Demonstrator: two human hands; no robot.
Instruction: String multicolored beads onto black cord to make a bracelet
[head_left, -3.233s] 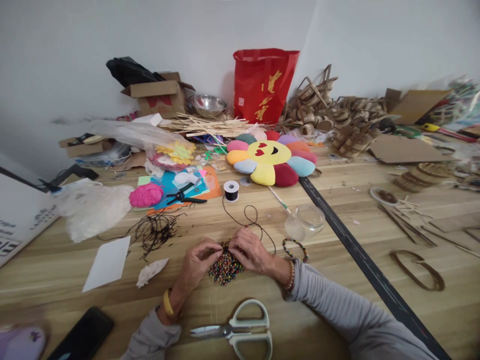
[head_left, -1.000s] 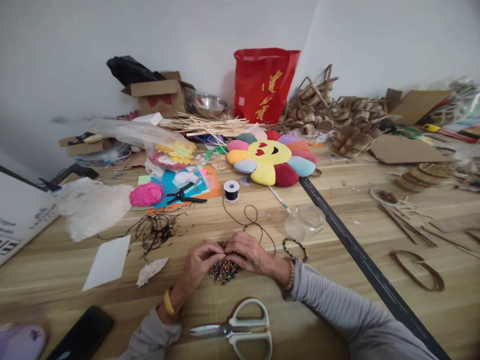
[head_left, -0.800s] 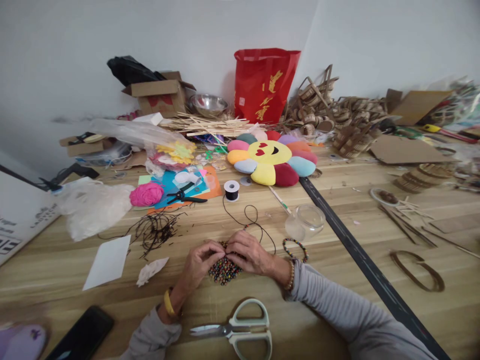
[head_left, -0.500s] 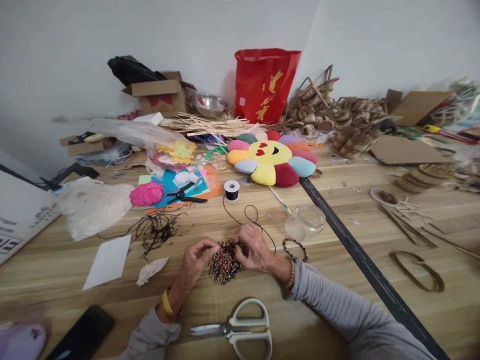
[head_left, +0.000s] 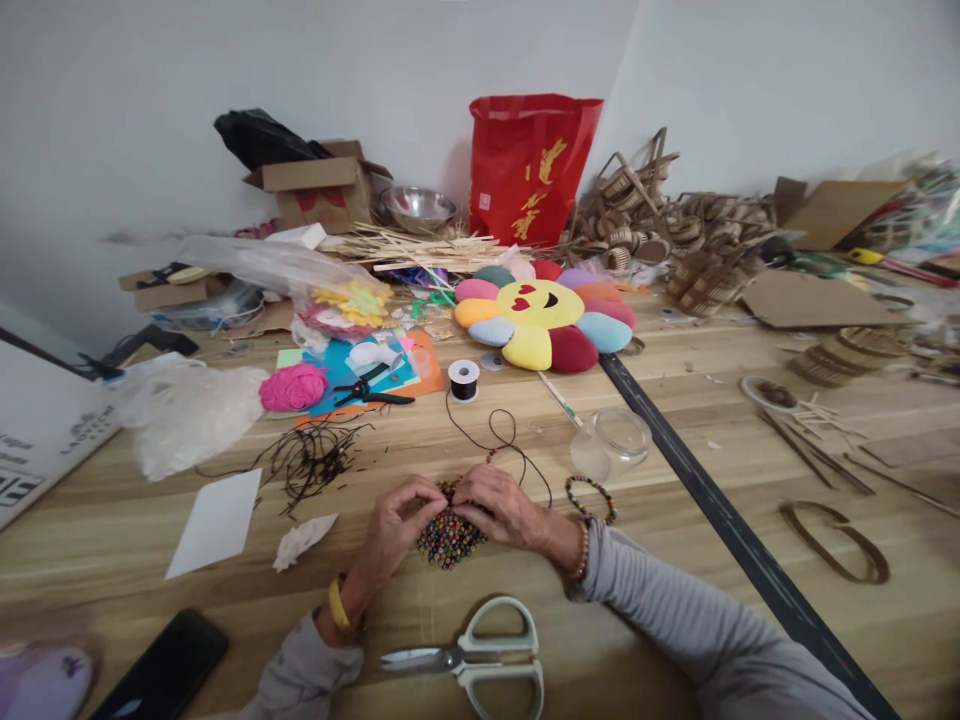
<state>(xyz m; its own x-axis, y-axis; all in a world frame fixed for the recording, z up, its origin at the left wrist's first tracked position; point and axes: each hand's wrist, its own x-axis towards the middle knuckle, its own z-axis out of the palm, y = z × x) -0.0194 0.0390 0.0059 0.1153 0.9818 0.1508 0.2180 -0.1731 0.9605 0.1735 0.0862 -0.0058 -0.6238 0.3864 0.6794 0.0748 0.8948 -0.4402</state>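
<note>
A heap of small multicoloured beads (head_left: pixel 448 537) lies on the wooden table (head_left: pixel 525 620) in front of me. My left hand (head_left: pixel 397 525) and my right hand (head_left: pixel 499 505) meet over the heap, fingertips pinched together at its top edge. What they pinch is too small to make out. A thin black cord (head_left: pixel 499 440) runs from my right hand in loops up to a black spool (head_left: pixel 463 381). A finished bead bracelet (head_left: pixel 591 497) lies just right of my right wrist.
Large scissors (head_left: pixel 480 662) lie near the front edge, a dark phone (head_left: pixel 165 672) at front left. A clear plastic jar (head_left: pixel 611 442) lies on its side. Farther back are a flower cushion (head_left: pixel 544 315), pink yarn (head_left: pixel 292 387), black pliers (head_left: pixel 367 393), a red bag (head_left: pixel 529 165).
Half a second ago my hands were apart with the right one lifted at the heap's far side. Now they have come back together, pinched over the beads.
</note>
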